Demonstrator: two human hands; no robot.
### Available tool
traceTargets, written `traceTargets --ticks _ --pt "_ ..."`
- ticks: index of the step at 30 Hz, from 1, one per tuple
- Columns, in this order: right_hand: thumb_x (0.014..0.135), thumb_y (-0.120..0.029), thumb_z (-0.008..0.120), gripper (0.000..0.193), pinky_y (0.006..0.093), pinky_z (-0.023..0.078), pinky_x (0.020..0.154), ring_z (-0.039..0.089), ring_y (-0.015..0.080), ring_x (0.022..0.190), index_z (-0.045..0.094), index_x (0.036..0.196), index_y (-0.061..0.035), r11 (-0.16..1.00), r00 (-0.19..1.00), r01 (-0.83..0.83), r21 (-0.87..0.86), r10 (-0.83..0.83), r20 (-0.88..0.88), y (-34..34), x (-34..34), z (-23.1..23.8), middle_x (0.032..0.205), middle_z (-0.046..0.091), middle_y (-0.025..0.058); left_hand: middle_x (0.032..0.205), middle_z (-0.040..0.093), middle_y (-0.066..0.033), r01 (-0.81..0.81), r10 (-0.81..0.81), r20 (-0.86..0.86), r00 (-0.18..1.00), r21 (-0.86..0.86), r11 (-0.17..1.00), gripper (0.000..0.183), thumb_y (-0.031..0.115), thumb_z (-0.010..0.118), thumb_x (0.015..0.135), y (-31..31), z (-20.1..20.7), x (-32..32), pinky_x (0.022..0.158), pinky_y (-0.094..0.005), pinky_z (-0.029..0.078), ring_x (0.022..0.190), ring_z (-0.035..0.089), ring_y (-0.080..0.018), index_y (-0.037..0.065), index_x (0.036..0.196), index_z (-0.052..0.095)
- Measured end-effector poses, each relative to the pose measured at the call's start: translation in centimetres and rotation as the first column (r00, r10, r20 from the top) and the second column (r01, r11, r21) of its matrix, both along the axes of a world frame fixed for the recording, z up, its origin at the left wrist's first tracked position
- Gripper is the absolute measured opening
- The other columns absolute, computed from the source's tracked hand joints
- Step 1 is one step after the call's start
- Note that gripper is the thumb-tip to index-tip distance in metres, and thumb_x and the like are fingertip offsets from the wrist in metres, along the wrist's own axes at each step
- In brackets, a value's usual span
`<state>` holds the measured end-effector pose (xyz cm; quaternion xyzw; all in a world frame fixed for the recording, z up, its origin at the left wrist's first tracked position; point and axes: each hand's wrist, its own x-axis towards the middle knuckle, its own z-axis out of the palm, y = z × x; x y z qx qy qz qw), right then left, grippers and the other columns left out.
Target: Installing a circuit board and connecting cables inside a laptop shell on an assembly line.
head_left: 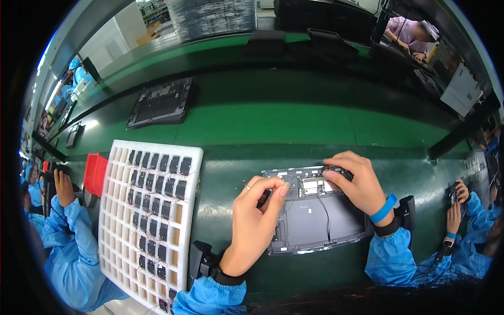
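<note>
A dark laptop chassis [304, 220] lies open-side up on the green bench in front of me, with a bare circuit area along its far edge and a thin black cable across its middle. My left hand [254, 215] is over its left side, thumb and forefinger pinched together, with a small black part [264, 197] partly hidden in the curled fingers. At the far right corner, my right hand [361, 182] grips another small black part [342, 173] between thumb and fingers, close to the chassis. Its exact kind is covered by the fingers.
To the left stands a white foam tray [195, 157] with several rows of small black wired parts. Beside it are a red bin [95, 176] and a co-worker's hand [64, 188]. Another chassis [160, 102] lies farther back; a co-worker's hands [455, 207] are at right.
</note>
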<state>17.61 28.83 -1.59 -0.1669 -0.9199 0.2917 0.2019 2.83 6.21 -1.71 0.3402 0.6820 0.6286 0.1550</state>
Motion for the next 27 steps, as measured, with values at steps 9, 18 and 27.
traceTargets --ticks 9,18,27 --pt "0.095 -0.014 0.081 0.022 0.0436 0.050 0.098 0.070 0.0297 0.087 0.076 0.114 -0.0032 0.988 0.982 -0.049 0.145 0.075 -0.176 -0.4 -1.0 0.3 0.107 0.076 0.0073 0.098 0.070 -0.0053 -0.057 0.049 -0.125 0.991 -0.062 0.996 0.007 0.004 0.071 0.105 1.1 -1.5 -0.4 0.061 -0.0269 0.044 0.074 0.058 -0.0111 -0.001 0.110 0.073" --pt "0.095 -0.015 0.083 0.021 0.0352 0.041 0.084 0.061 0.0207 0.078 0.076 0.113 -0.0072 0.985 0.991 -0.128 -0.111 0.133 0.035 -1.2 -0.4 1.3 0.090 0.069 0.0040 0.105 0.073 -0.0061 -0.028 0.034 -0.078 0.996 0.074 0.997 0.004 0.002 0.071 0.105 0.7 -2.3 1.0 0.062 -0.0238 0.043 0.076 0.058 -0.0070 0.001 0.109 0.072" --pt "0.091 -0.011 0.086 0.024 0.0328 0.044 0.079 0.059 0.0177 0.080 0.078 0.114 -0.0060 0.937 0.996 -0.070 -0.342 0.049 -0.069 -0.9 -0.2 1.0 0.091 0.070 0.0045 0.116 0.072 -0.0075 0.081 -0.083 0.194 0.977 0.017 0.997 0.007 0.006 0.067 0.109 0.4 -1.5 1.6 0.073 -0.0231 0.047 0.087 0.058 -0.0054 -0.001 0.110 0.066"
